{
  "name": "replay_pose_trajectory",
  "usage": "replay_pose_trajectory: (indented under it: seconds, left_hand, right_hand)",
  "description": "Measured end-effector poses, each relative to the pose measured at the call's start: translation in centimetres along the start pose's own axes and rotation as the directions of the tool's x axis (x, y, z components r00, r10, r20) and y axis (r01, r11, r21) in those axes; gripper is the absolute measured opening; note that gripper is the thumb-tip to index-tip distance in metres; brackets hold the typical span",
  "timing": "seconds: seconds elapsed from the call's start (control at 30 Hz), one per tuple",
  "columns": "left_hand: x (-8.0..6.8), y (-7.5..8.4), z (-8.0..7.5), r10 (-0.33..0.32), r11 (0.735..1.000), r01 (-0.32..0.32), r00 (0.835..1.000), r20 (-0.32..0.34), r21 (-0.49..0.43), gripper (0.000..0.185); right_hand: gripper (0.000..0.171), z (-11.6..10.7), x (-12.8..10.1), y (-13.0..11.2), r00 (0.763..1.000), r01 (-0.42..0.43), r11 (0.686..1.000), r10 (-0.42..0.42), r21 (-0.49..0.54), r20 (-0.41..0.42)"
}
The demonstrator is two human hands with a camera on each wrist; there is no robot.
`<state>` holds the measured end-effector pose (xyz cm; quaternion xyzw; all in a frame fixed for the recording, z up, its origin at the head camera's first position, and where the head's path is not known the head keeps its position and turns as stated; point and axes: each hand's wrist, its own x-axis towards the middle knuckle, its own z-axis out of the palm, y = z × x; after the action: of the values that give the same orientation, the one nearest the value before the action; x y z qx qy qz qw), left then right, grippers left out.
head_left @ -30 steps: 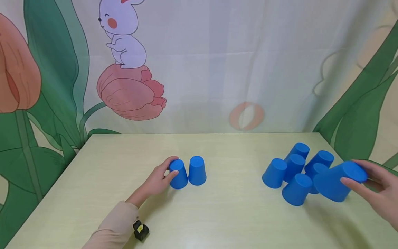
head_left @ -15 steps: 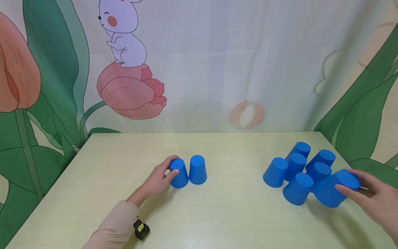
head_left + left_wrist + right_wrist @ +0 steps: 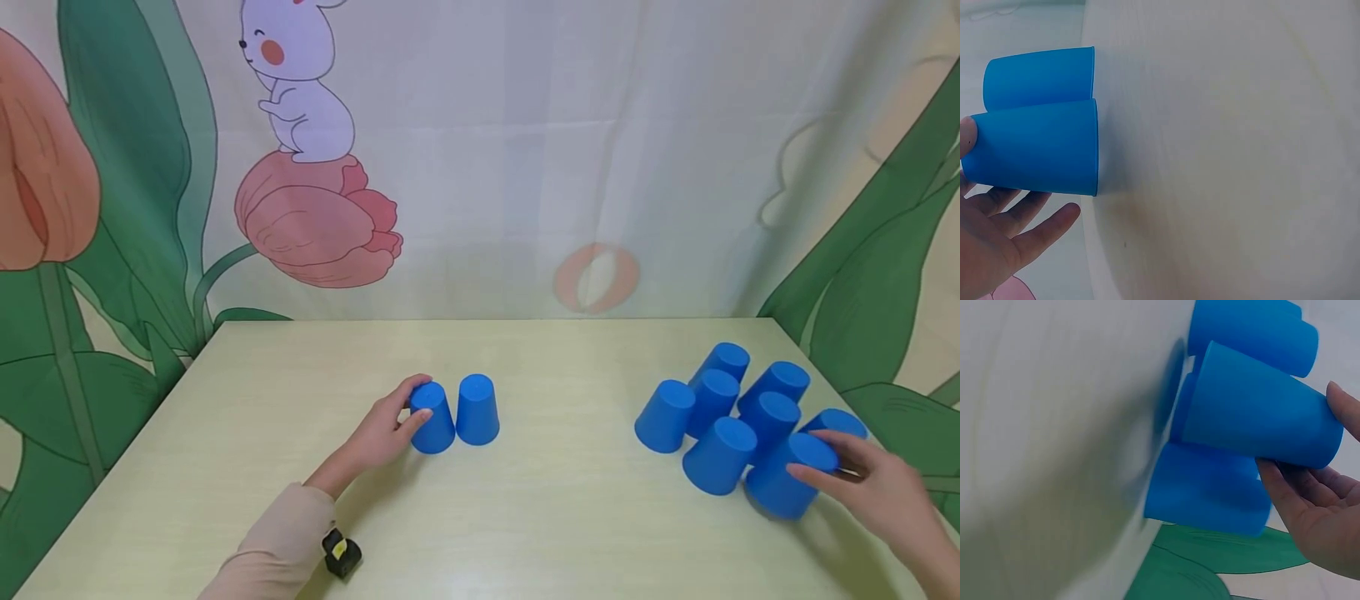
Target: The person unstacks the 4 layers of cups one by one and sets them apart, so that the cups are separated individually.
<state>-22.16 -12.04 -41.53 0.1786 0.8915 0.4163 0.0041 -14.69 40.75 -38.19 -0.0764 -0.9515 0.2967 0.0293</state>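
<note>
My left hand (image 3: 396,419) grips an upside-down blue cup (image 3: 432,423) near the table's middle, thumb on its side and a finger over its top. A second blue cup (image 3: 477,410) stands touching it on the right. In the left wrist view, the held cup (image 3: 1041,156) lies against my left hand (image 3: 997,240), with the second cup (image 3: 1041,78) behind it. My right hand (image 3: 851,479) holds a tilted blue cup (image 3: 783,483) at the near right of a cluster of several upside-down cups (image 3: 712,400). In the right wrist view, the tilted cup (image 3: 1260,415) sits between thumb and fingers (image 3: 1288,484).
Another blue cup (image 3: 838,421) stands just behind my right hand, close to the table's right edge (image 3: 840,379). A small black and yellow object (image 3: 341,554) lies by my left sleeve. A printed curtain (image 3: 525,167) hangs behind the pale table (image 3: 562,517).
My right hand has brought the tilted cup down and leftward toward the cluster. A cup now shows behind that hand. The left hand and its two cups have not moved.
</note>
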Motion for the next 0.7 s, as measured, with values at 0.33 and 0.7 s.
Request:
replay_pose_trajectory:
  seconds: [0.33,0.7]
  left_hand:
    - [0.0,-0.1,0.0,-0.010,1.000,0.010,1.000,0.011,-0.008,0.051]
    - [0.1,-0.1,0.1,0.005,1.000,-0.005,1.000,0.003,0.002,0.050]
  right_hand:
    - [0.085,0.5,0.5,0.7,0.998,-0.029,0.999,0.028,0.022,0.055]
    - [0.078,-1.2,-0.8,-2.0,0.993,0.015,0.996,-0.003,0.091,-0.122]
